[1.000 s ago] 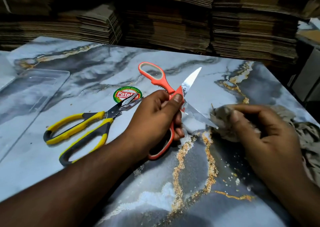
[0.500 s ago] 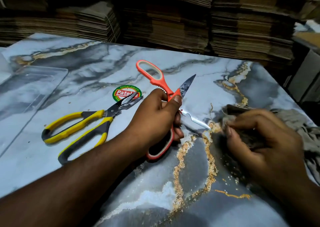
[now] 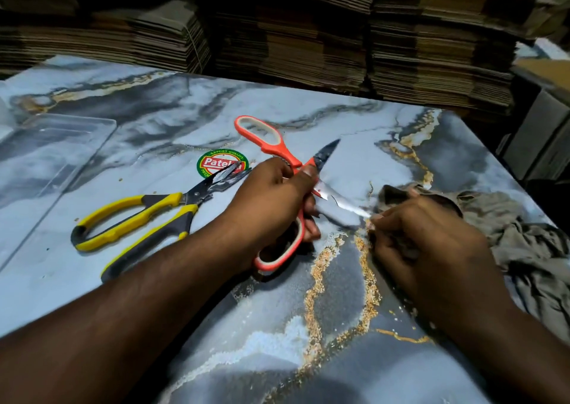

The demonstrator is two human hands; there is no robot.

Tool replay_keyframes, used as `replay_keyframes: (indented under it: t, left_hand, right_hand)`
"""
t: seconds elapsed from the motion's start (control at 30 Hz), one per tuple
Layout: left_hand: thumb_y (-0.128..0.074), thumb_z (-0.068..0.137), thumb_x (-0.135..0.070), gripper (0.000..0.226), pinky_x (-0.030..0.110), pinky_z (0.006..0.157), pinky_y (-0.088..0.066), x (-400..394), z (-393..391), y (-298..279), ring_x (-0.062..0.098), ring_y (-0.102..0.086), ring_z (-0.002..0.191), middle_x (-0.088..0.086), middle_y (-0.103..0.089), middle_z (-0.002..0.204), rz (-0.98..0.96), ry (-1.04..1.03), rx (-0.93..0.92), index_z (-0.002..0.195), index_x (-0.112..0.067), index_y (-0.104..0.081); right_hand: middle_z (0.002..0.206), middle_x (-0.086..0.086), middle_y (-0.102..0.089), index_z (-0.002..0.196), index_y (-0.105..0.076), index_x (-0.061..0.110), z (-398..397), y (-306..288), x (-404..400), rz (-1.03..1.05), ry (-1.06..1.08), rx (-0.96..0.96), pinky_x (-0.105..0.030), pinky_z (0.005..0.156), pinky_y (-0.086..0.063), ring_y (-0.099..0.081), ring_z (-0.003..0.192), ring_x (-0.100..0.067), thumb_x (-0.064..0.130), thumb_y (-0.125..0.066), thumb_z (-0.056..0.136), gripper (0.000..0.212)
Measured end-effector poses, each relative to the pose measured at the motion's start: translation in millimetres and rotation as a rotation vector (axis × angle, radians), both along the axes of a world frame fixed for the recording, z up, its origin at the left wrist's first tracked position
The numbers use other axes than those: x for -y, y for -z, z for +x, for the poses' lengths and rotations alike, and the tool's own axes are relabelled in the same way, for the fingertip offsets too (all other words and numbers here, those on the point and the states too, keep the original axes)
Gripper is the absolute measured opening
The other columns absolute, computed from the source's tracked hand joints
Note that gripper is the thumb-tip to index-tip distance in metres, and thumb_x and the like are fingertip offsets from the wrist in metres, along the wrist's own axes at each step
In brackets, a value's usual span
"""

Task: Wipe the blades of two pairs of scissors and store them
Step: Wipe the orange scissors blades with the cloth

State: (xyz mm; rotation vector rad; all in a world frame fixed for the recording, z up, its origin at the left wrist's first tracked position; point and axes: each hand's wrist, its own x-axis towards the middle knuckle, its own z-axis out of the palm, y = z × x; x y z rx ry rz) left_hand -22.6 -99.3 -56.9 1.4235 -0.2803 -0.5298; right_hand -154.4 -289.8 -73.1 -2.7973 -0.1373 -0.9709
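On the marbled counter [image 3: 154,280], near its middle, the orange scissors [image 3: 279,153] are gripped at the pivot by the left hand [image 3: 271,206], blades spread wide. One blade is pointed up and away; the tip of the other is met by a grey cloth [image 3: 524,234] bunched in the curled fingers of the right hand [image 3: 431,240]. Yellow scissors [image 3: 138,218] are laid flat to the left, tips over a round sticker [image 3: 216,162]. A clear tray [image 3: 55,144] is seen at far left.

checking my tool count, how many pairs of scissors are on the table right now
2. The orange scissors are held open in the left hand; the yellow scissors lie on the table to their left. None looks hidden.
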Motion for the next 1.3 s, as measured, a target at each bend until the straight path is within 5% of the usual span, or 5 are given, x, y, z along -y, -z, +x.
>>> replay_keyframes:
  t: [0.23, 0.37, 0.57, 1.1, 1.3]
  left_hand:
    - [-0.053, 0.11, -0.025, 0.029, 0.026, 0.044, -0.047, 0.5, -1.3, -0.2, 0.026, -0.058, 0.042, 0.009, -0.056, 0.061, 0.02, -0.001, 0.021, 0.092, -0.003, -0.049]
    - [-0.052, 0.111, -0.025, 0.03, 0.026, 0.045, -0.047, -2.6, -1.1, 0.1, 0.026, -0.058, 0.043, 0.007, -0.055, 0.06, -0.001, 0.026, 0.001, 0.088, -0.005, -0.048]
    - [-0.055, 0.109, -0.024, 0.025, 0.029, 0.047, -0.047, -3.3, -0.6, 1.4, 0.027, -0.056, 0.045, 0.008, -0.055, 0.059, -0.023, 0.05, 0.007, 0.093, -0.006, -0.048]
    - [-0.051, 0.111, -0.024, 0.025, 0.034, 0.05, -0.05, 0.8, -5.9, 13.1, 0.032, -0.059, 0.046, 0.015, -0.061, 0.059, 0.031, 0.113, 0.163, 0.091, -0.008, -0.052]
    - [-0.05, 0.111, -0.024, 0.025, 0.041, 0.055, -0.053, -0.7, -6.5, 12.6, 0.033, -0.062, 0.05, 0.012, -0.062, 0.061, 0.071, 0.113, 0.202, 0.092, -0.008, -0.05]
  right_hand:
    - [0.094, 0.005, -0.072, 0.098, -0.077, 0.016, 1.3, -8.1, 0.3, 0.258, 0.041, 0.105, -0.027, 0.084, -0.052, -0.07, 0.09, -0.018, 0.016, -0.075, 0.088, 0.01]
    - [0.111, 0.0, -0.074, 0.11, -0.078, 0.012, 1.8, -8.7, -5.4, 0.197, -0.09, 0.074, -0.027, 0.095, -0.052, -0.07, 0.104, -0.017, 0.02, -0.078, 0.093, 0.018]
    - [0.098, 0.002, -0.074, 0.101, -0.081, 0.013, 1.1, -5.0, 4.1, 0.199, -0.123, -0.02, -0.026, 0.084, -0.052, -0.071, 0.092, -0.016, 0.015, -0.078, 0.088, 0.014]
    - [0.104, -0.003, -0.071, 0.109, -0.08, 0.009, 20.5, -15.9, -12.6, 0.131, -0.195, 0.006, -0.016, 0.089, -0.047, -0.066, 0.096, -0.014, 0.014, -0.075, 0.093, 0.017]
    - [0.108, -0.005, -0.072, 0.107, -0.079, 0.009, 29.7, -9.7, -19.7, 0.039, -0.254, 0.018, -0.029, 0.093, -0.049, -0.068, 0.097, -0.024, 0.013, -0.072, 0.097, 0.013]
